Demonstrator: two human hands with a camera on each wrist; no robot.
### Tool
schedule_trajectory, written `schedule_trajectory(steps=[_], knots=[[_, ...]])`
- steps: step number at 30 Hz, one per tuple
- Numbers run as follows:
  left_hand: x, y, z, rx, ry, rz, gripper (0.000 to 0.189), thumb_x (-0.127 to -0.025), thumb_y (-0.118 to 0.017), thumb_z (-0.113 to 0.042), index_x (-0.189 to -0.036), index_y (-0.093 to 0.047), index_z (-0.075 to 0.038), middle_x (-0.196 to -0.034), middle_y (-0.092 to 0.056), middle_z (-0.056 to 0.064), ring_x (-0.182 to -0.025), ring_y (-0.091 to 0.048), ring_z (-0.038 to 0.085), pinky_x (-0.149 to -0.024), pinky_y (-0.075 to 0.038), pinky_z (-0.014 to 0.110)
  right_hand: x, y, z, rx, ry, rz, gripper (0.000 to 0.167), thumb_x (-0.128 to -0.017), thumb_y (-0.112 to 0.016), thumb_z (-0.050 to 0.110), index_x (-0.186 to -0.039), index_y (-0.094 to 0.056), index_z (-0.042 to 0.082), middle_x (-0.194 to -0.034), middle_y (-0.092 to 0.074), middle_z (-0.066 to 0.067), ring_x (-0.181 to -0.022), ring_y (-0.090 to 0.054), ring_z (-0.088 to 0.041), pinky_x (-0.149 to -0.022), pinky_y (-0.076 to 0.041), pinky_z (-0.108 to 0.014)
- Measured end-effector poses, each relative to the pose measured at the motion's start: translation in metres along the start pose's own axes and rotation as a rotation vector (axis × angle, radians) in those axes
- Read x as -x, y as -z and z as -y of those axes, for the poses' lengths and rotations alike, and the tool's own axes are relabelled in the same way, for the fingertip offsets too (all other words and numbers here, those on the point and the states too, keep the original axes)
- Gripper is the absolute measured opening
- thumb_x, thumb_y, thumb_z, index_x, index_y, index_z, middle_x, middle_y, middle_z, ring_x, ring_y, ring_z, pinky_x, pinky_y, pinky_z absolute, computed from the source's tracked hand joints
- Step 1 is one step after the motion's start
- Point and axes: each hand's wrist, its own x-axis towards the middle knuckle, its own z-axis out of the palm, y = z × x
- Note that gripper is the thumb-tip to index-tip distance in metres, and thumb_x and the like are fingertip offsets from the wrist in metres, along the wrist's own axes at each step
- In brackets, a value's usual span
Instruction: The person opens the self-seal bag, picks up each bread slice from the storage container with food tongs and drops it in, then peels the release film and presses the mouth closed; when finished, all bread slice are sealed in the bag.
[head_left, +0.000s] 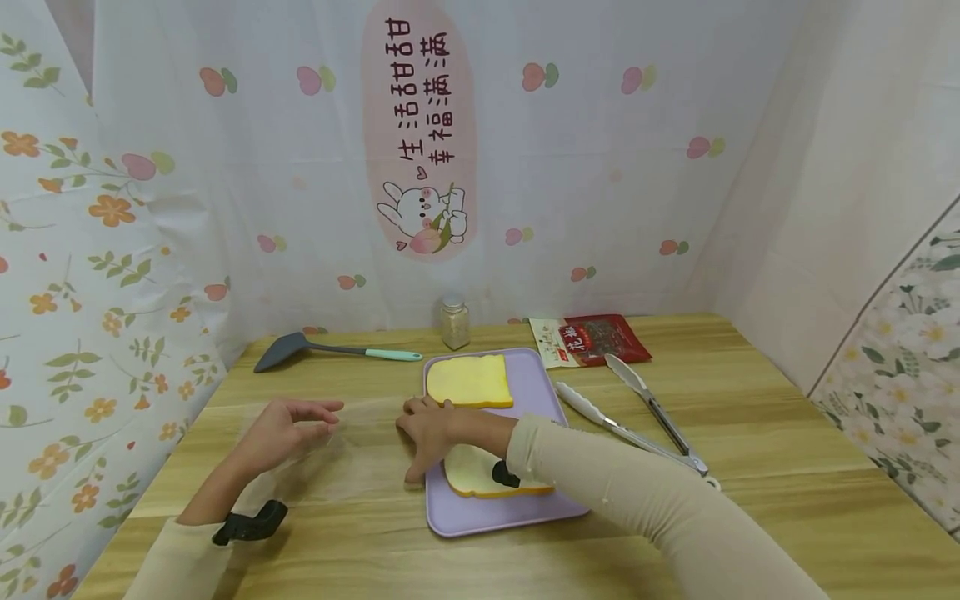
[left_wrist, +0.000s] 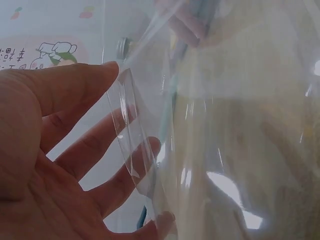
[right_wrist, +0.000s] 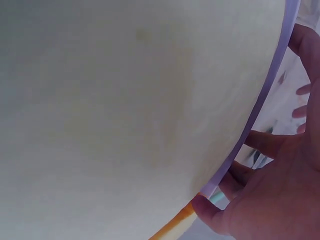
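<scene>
The left hand (head_left: 281, 433) has its middle, ring and little fingers spread, while its thumb and forefinger appear to pinch the edge of a clear plastic film (left_wrist: 225, 125). The right hand (head_left: 431, 433), with fingers bent and thumb spread well away, touches the left rim of the lilac tray (head_left: 450, 528); no grip on anything is evident there. One bread slice (head_left: 468, 379) lies just beyond the right hand; the other bread slice (head_left: 468, 475) lies on the near side, partly beneath that wrist. Caution: a sideways push by the right fingers could slide the tray, or its tipping could shift both slices. A low right sleeve (head_left: 615, 492) may drag the near slice. The thin film could slip, crease or fold back if the left pinch loosens. Clearance: bare table (head_left: 360, 542) lies on the near side between the hands. Beyond them, the turner (head_left: 393, 354) limits forward travel; right of the right hand, past the tray, the tongs (head_left: 660, 421) restrict sideways movement.
</scene>
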Motion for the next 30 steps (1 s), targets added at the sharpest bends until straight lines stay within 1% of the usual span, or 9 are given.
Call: schedule_trajectory(steps=[6,10,14,16,18,20,23,26,30], knots=[[0.001,-0.001,0.001,-0.010,-0.001,0.014,0.013,-0.091,-0.071,-0.011,-0.096,-0.076,0.001,-0.126,-0.065,0.021,-0.120,-0.057,0.044,-0.082,-0.050,0.019,0.003,-0.004,0.000,-0.020,0.078,-0.054,0.076,-0.077,-0.079,0.056,-0.137,-0.054,0.019,-0.148,-0.040,-0.005,-0.134,-0.034,-0.025,-0.100,-0.038,-0.048],[0.001,0.000,0.002,-0.010,-0.008,0.040,0.014,-0.092,-0.071,-0.013,-0.097,-0.077,-0.001,-0.127,-0.064,0.020,-0.122,-0.056,0.044,-0.086,-0.050,0.021,0.009,-0.003,0.000,-0.030,0.106,-0.064,0.078,-0.078,-0.079,0.055,-0.141,-0.051,0.018,-0.150,-0.039,-0.006,-0.134,-0.035,-0.029,-0.101,-0.037,-0.050],[0.002,0.000,0.003,-0.016,-0.037,0.052,0.013,-0.092,-0.070,-0.012,-0.096,-0.076,-0.001,-0.127,-0.065,0.020,-0.121,-0.057,0.044,-0.092,-0.051,0.039,0.016,-0.003,0.001,-0.064,0.115,-0.097,0.083,-0.080,-0.079,0.052,-0.147,-0.046,0.016,-0.152,-0.038,-0.008,-0.138,-0.033,-0.031,-0.102,-0.037,-0.051],[0.002,-0.001,0.004,-0.022,-0.048,0.048,0.012,-0.092,-0.070,-0.012,-0.096,-0.076,-0.002,-0.126,-0.065,0.020,-0.120,-0.057,0.044,-0.093,-0.050,0.049,0.021,-0.003,0.000,-0.081,0.120,-0.121,0.082,-0.080,-0.079,0.051,-0.146,-0.046,0.016,-0.150,-0.040,-0.008,-0.135,-0.036,-0.030,-0.099,-0.040,-0.046],[0.003,-0.001,0.004,-0.022,-0.052,0.045,0.010,-0.092,-0.070,-0.011,-0.095,-0.076,-0.002,-0.126,-0.065,0.020,-0.120,-0.057,0.044,-0.093,-0.049,0.053,0.025,-0.002,-0.002,-0.117,0.129,-0.138,0.081,-0.080,-0.080,0.049,-0.146,-0.047,0.015,-0.149,-0.041,-0.007,-0.131,-0.039,-0.028,-0.096,-0.041,-0.040],[0.003,-0.001,0.004,-0.016,-0.050,0.050,0.010,-0.092,-0.070,-0.010,-0.094,-0.076,-0.003,-0.126,-0.065,0.020,-0.121,-0.057,0.044,-0.093,-0.049,0.051,0.030,-0.002,-0.005,-0.146,0.140,-0.153,0.080,-0.080,-0.080,0.046,-0.146,-0.048,0.013,-0.147,-0.043,-0.006,-0.125,-0.043,-0.026,-0.091,-0.042,-0.034],[0.002,-0.002,0.004,-0.007,-0.049,0.060,0.009,-0.092,-0.070,-0.009,-0.094,-0.076,-0.002,-0.127,-0.064,0.021,-0.122,-0.055,0.045,-0.093,-0.050,0.050,0.037,-0.001,-0.009,-0.190,0.145,-0.177,0.076,-0.081,-0.080,0.042,-0.144,-0.049,0.012,-0.145,-0.047,-0.005,-0.121,-0.046,-0.024,-0.092,-0.043,-0.030],[0.002,-0.002,0.005,0.001,-0.051,0.065,0.009,-0.092,-0.070,-0.009,-0.095,-0.075,-0.002,-0.128,-0.064,0.022,-0.124,-0.054,0.046,-0.092,-0.050,0.047,0.043,-0.001,-0.014,-0.219,0.151,-0.202,0.071,-0.084,-0.077,0.038,-0.143,-0.050,0.009,-0.143,-0.051,-0.004,-0.125,-0.048,-0.022,-0.099,-0.041,-0.032],[0.001,-0.003,0.005,0.015,-0.054,0.067,0.011,-0.092,-0.070,-0.010,-0.095,-0.075,-0.001,-0.128,-0.064,0.022,-0.124,-0.053,0.047,-0.090,-0.052,0.034,0.050,0.000,-0.020,-0.271,0.155,-0.227,0.067,-0.087,-0.075,0.035,-0.143,-0.050,0.007,-0.143,-0.053,-0.004,-0.132,-0.047,-0.018,-0.109,-0.034,-0.036]])
